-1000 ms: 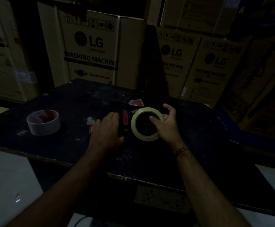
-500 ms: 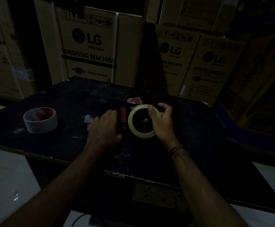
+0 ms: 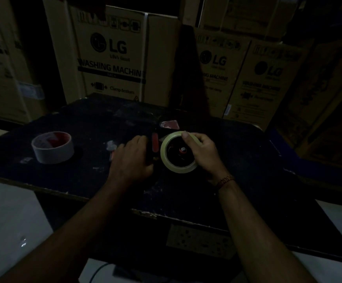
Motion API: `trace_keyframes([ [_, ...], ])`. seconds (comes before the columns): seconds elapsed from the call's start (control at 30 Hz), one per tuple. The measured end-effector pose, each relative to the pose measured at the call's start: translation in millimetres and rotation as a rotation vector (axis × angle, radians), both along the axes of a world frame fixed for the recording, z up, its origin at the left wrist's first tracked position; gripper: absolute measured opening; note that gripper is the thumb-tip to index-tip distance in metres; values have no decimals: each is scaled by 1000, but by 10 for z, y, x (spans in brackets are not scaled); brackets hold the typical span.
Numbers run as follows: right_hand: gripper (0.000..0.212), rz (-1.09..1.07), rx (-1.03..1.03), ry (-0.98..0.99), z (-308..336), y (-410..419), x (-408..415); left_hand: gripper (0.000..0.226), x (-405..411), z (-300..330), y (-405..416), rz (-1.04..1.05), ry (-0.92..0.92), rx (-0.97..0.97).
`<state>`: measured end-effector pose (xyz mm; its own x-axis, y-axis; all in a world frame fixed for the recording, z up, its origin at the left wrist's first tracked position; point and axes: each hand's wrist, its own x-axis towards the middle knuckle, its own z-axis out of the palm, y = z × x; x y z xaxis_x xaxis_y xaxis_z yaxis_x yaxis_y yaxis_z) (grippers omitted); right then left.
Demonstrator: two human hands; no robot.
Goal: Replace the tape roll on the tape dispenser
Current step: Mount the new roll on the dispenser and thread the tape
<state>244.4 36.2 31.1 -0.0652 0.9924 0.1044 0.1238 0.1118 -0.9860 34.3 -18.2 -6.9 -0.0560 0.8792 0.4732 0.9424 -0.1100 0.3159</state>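
Gripped at its far rim by the right hand [image 3: 201, 152], the pale tape roll [image 3: 179, 153] lies face-up over the tape dispenser [image 3: 154, 146] near the middle of the dark table [image 3: 247, 170]. The thumb [image 3: 186, 137] presses on the roll's upper edge and the other fingers wrap its outer wall, so the hand is closed on the roll. Left hand [image 3: 132, 158] lies palm-down over the dispenser's body just beside the roll, fingers curled; it appears to pin the tool flat, though how tightly it clasps cannot be told in this dim light. A red strip of the dispenser shows between the two hands, and a small hub [image 3: 183, 150] with a pale centre sits inside the roll's core.

Judged step — seating the new roll on the hub. To do this well, the core should be kept square to the hub and pressed down evenly around the rim, not from one side only, while the left hand holds the frame steady against the table. The free end of the tape is not visible; it would need to face the cutting end — which direction that lies is unclear.

A second tape roll [image 3: 53, 147] with a red inner core rests well apart to the left. Cardboard boxes [image 3: 113, 58] stand behind the table.
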Motion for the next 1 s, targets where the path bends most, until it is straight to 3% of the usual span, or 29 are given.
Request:
trace_keyframes([
  [0.2, 93, 45, -103, 64, -26, -25, -50, 39, 29, -19, -27, -16, -150, 75],
  [0.33, 67, 151, -187, 77, 0, -21, 13, 67, 49, 19, -38, 39, -106, 55],
  [0.5, 67, 115, -153, 148, 16, -90, -10, 73, 46, 17, -63, 42, -77, 63],
  [0.63, 92, 190, -151, 210, 64, -120, 12, 74, 42, -36, -35, 23, -147, 87],
  [0.8, 88, 337, -175, 236, 92, -111, 118, 86, 68, -14, -108, 36, -228, 122],
  [0.87, 91, 344, -173, 225, 82, -101, 127, 88, 66, -9, -114, 50, -219, 107],
  [1.0, 79, 328, -139, 244, 44, -103, 87, 82, 64, 0, -93, 74, -244, 96],
])
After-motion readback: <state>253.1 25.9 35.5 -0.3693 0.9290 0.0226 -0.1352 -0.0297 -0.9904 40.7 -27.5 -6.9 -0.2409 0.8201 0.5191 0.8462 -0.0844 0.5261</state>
